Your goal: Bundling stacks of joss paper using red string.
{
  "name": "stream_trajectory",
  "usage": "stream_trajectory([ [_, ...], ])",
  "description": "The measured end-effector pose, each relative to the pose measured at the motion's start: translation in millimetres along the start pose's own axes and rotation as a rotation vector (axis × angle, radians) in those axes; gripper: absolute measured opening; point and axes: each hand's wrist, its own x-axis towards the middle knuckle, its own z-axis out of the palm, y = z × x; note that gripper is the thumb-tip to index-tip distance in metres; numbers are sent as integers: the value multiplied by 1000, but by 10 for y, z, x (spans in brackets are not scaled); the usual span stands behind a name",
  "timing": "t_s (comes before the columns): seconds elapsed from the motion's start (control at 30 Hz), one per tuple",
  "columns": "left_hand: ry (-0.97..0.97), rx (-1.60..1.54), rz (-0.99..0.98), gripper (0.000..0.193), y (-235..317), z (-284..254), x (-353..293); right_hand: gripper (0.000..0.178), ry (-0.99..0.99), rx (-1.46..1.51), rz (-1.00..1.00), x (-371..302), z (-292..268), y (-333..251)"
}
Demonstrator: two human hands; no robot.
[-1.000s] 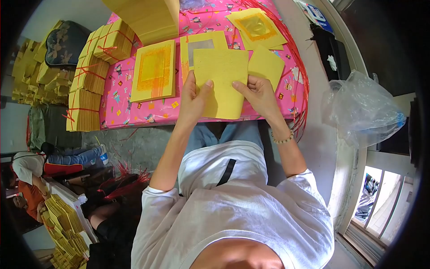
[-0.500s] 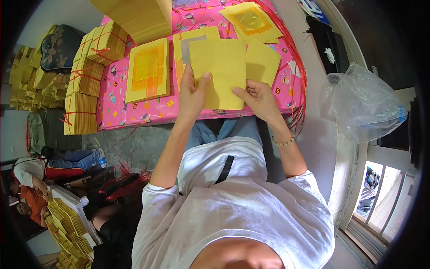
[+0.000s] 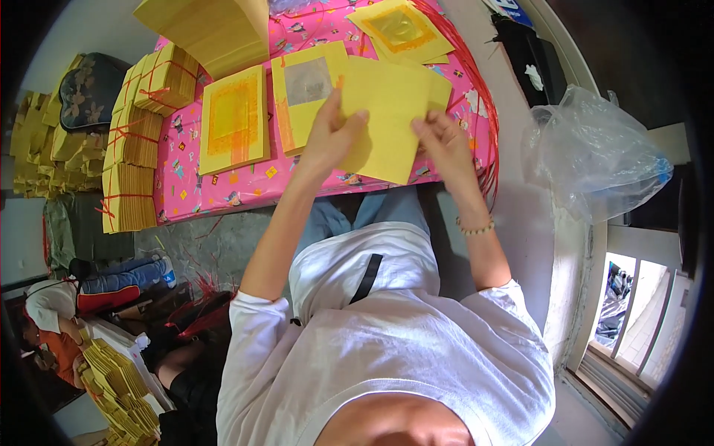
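Note:
Over the pink table cover, my left hand (image 3: 338,134) closes on the left edge of a plain yellow paper sheet (image 3: 387,111), thumb on top. My right hand (image 3: 450,152) pinches its right edge between thumb and fingers. Whether it is one sheet or several together I cannot tell. Beneath and behind it shows more yellow paper (image 3: 439,88). To the left lies a yellow sheet with a silver square (image 3: 307,80), partly behind my left hand. Farther left is a stack of yellow paper with a gold square (image 3: 232,123) ringed in orange.
Yellow paper bundles (image 3: 134,149) tied with red string line the table's left end. Gold-square sheets (image 3: 401,33) lie at the far right, beside long red strings (image 3: 483,97). A clear plastic bag (image 3: 602,156) is at right. People (image 3: 56,305) sit by yellow bundles (image 3: 119,379) at lower left.
The held yellow paper has turned, its lower end swinging right, and moved right with my hands. More of the silver-square sheet shows. The whole view has shifted slightly.

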Motion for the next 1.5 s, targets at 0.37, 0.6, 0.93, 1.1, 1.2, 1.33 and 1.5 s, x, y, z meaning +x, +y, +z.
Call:
stream_trajectory([
  [0.37,-210,406,-150,44,-128,472,904,27,141,-92,66,871,-692,114],
  [0.6,-186,387,-200,46,-711,470,1150,38,183,-572,157,971,-775,416],
  [0.93,-130,765,-180,48,-895,546,1181,46,217,-862,25,970,-821,639],
  [1.1,-125,843,-156,47,-898,589,1234,46,277,-893,-43,977,-822,734],
  [1.2,-160,857,-158,45,-895,553,1249,46,288,-943,-52,969,-747,703],
  [1.33,-152,1112,-107,42,-709,728,1178,47,274,-965,-59,971,-776,704],
  [1.5,-28,1114,23,39,-694,850,998,44,271,-970,-54,1000,-801,710],
])
